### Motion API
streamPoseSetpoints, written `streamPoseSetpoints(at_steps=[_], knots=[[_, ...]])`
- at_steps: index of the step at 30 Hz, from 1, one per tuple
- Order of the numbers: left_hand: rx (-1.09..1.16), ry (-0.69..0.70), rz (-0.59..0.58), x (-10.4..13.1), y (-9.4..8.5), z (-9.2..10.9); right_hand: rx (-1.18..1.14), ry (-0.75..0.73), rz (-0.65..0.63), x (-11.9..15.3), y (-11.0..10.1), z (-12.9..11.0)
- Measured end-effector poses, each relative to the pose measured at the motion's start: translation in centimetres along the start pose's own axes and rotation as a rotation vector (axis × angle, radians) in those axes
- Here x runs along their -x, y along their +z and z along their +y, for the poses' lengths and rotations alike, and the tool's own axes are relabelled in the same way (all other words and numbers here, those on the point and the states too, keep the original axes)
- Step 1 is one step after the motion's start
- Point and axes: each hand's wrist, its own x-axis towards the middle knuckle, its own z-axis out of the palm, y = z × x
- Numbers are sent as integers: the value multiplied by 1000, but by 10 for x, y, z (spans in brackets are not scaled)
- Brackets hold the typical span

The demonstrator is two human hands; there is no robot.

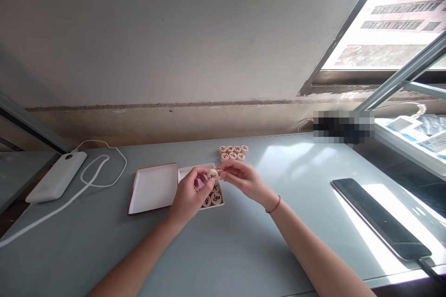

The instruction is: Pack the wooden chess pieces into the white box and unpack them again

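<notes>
Above an open white box, my left hand pinches a round Chinese chess piece with a black character. Close beside it, my right hand has thumb and fingers closed on a second chess piece, mostly covered by the fingertips. Several black-marked chess pieces lie in the right part of the box; my left hand hides some of its inside. Behind the box, several red-marked chess pieces stand in two short rows on the desk.
The box's lid lies inside up at the left on the grey desk. A white power bank with a white cable is at far left. On the right lies a dark phone. Behind the desk rises a wall.
</notes>
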Motion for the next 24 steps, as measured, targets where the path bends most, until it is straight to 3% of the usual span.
streamPoseSetpoints(at_steps=[5,8,13,16,18,21,24], knots=[[58,25,73,-3,-3,-8,250,27,514,-3,-37,1],[37,64,69,-5,-5,-14,463,199,663,-4,-61,10],[-8,57,40,-5,-4,-13,675,327,606,-6,-72,28],[-49,79,27,-3,-3,-8,744,298,638,-8,-66,32],[-85,113,20,-2,-2,-7,792,189,653,-8,-54,28],[-153,205,42,-1,1,-10,736,-49,465,-4,-22,16],[-227,351,74,-1,3,-15,655,-142,210,4,16,3]])
